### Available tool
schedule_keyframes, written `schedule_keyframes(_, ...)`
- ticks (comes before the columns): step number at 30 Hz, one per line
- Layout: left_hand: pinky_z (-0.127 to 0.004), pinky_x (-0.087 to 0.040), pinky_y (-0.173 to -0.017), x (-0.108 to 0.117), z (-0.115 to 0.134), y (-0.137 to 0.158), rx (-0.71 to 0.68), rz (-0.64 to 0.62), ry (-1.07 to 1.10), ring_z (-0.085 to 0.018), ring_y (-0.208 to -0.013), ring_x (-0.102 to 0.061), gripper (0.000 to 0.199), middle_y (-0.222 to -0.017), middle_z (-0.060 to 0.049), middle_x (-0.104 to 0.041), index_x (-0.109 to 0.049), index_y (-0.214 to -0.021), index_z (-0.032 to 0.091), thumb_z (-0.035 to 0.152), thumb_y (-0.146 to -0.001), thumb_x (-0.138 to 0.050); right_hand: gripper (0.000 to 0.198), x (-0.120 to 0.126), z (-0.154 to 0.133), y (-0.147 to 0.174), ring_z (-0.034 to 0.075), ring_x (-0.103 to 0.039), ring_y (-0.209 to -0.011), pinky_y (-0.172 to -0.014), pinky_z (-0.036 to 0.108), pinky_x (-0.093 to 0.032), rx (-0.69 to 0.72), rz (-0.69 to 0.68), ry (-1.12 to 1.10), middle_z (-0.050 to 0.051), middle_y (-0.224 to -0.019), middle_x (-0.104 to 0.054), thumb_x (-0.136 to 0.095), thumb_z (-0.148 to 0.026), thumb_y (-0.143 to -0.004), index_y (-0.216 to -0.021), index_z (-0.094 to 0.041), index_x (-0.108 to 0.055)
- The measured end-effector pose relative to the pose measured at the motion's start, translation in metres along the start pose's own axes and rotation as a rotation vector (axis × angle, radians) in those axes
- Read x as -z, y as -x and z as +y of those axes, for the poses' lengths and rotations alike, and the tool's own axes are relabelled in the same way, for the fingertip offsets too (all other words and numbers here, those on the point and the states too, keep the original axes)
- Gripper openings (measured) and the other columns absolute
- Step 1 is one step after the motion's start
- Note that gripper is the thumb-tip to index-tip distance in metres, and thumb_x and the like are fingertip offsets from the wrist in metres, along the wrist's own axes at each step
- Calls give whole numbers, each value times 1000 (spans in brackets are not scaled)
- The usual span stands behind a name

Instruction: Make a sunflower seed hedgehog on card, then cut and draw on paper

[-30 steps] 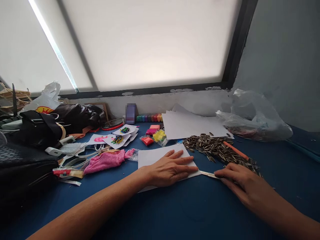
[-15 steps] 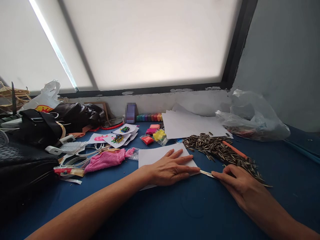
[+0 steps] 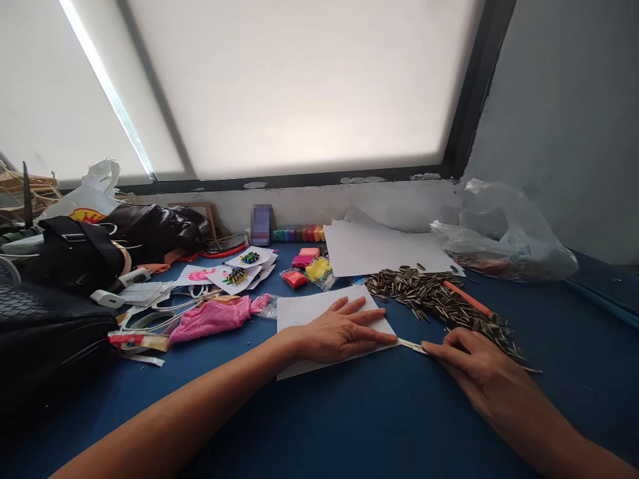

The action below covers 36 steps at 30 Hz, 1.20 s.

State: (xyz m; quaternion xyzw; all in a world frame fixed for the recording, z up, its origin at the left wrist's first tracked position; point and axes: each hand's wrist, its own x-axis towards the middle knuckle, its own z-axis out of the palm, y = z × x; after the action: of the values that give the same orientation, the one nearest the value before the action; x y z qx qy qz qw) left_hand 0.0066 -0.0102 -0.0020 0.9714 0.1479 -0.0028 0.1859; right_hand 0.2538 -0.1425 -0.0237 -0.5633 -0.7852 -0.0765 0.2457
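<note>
You stand out as the crafter here: clay packets (image 3: 293, 278), sunflower seeds (image 3: 424, 293) and white paper (image 3: 309, 311) crowding your blue table (image 3: 399, 419) suggest a home craft corner.

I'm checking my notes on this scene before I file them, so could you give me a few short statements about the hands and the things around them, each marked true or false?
1. The left hand is palm down on the paper. True.
2. The right hand holds the orange stick. False: it pinches a thin pale strip by the paper's corner.
3. The orange stick lies on the seeds. True.
4. The pink cloth is under the left hand. False: the pink cloth lies left of the paper, apart from that hand.
5. The seeds lie nearer the right hand than the pink cloth does. True.
</note>
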Motion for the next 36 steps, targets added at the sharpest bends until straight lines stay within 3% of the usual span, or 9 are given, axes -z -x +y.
schedule_keyframes(36,-54,-4,-117,-1,-1,1,-26,21,-38,-30,-146,-5,46,-158,6,-16,-37,-142,43,50,-101,-19,42,-3,-11,-6,16,-60,-69,-56,26,-53,2,-21,-69,6,-82,-58,-32,-40,-100,-110,-27,-71)
